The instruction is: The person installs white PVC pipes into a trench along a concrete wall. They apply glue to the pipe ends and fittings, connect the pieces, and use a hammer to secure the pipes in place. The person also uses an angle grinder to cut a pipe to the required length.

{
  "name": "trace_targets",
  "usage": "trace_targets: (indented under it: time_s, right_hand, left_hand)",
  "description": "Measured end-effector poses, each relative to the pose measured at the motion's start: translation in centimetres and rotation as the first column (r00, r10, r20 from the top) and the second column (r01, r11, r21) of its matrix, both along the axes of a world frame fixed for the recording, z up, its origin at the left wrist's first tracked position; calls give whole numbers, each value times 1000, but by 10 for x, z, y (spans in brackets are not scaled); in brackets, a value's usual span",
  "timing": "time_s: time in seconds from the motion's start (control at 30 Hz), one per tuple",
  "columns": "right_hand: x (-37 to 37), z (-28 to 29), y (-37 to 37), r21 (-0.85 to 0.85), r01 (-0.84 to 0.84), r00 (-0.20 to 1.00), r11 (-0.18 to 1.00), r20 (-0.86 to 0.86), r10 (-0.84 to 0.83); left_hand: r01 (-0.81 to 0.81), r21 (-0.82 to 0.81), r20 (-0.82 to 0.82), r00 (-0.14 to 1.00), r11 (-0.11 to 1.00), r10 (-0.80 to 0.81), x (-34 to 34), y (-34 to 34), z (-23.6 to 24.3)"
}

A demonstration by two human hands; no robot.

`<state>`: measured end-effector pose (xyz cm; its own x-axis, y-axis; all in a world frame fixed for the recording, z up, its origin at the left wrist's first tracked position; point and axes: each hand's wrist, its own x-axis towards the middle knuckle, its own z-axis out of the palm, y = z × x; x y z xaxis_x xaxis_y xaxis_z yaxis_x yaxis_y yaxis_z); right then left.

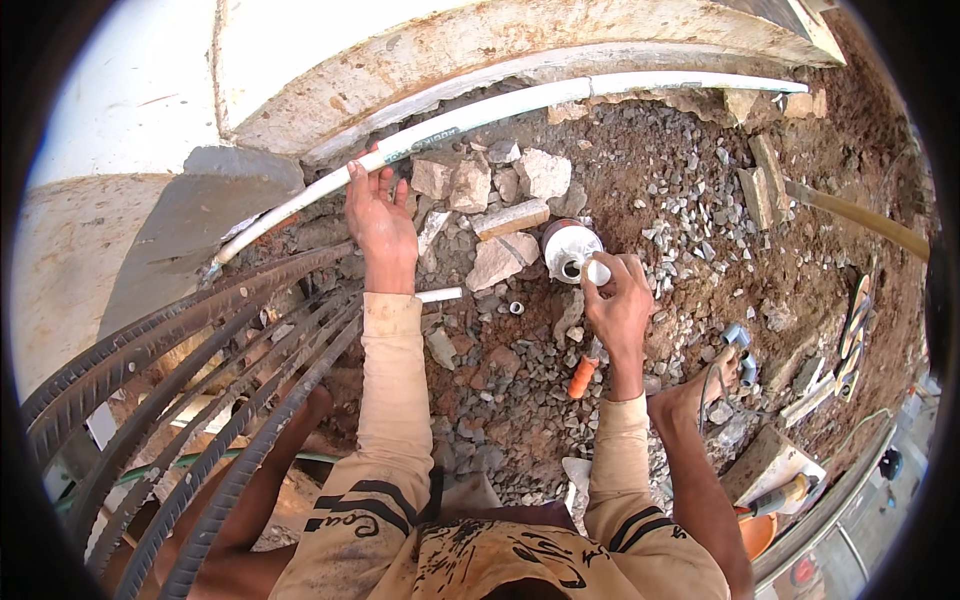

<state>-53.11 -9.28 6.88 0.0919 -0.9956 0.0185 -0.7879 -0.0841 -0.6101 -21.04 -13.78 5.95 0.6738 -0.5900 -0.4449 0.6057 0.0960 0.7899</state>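
Observation:
A long white plastic pipe [480, 112] runs along the foot of the wall, curving in the picture. My left hand [385, 225] reaches up to it, its fingertips closed on the pipe and some of its fingers curled below it. Right of centre, a white can [572, 242] with a round dark opening stands among the stones. Beside that opening, my right hand [620, 300] pinches a small white round cap [597, 272]; whether anything is attached under it is hidden. Below the hand lies a tool with an orange handle [583, 377].
Bent ribbed steel bars [240, 400] crowd the left side near my left forearm. Broken stones [470, 185] and gravel cover the ground. A short white pipe piece [440, 295] and a small white ring [516, 308] lie mid-ground. Grey pipe fittings [736, 335] sit by my right foot; a wooden handle [860, 215] lies far right.

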Motion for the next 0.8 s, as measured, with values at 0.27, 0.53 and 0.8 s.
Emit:
trace_targets:
  time_s: [0.27, 0.53, 0.8]
  right_hand:
    - [37, -80, 63, -17, -144, 985, 989, -95, 142]
    - [32, -73, 33, 38, -90, 993, 995, -78, 93]
    - [44, 64, 9, -113, 38, 965, 993, 262, -7]
  left_hand:
    - [-15, 21, -25, 1000, 1000, 15, 1, -1, 8]
    - [-28, 12, -69, 997, 1000, 29, -1, -3, 10]
    - [15, -32, -12, 1000, 999, -16, 0, 4, 3]
